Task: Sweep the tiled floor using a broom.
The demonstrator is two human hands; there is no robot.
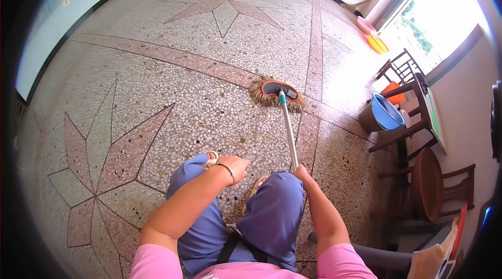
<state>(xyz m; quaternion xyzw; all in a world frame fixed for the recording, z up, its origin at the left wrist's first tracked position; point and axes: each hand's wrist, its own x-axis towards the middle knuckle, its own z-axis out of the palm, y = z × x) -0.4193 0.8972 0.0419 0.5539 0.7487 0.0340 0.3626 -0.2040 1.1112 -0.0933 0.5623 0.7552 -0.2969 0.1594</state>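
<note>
My right hand (301,173) is wrapped round the upper end of a mop's pale metal handle (289,135), beside my right knee. The handle slants away and slightly left to a teal joint. Its flat mop head (277,92) lies on the floor, a grey plate edged in orange with shaggy tan fringe round it. My left hand (238,168) hangs over my feet with its fingers curled in and nothing visible in them. A bracelet (228,172) circles that wrist. The left hand is apart from the mop.
Speckled terrazzo floor (209,122) with star patterns spreads around me. Along the right wall stand a blue basin (388,112), a round wooden stool (426,184), a wooden chair (460,187) and a dark-legged table (418,104). A yellow basin (377,43) and a pink basin (365,26) stand farther off, near the bright doorway.
</note>
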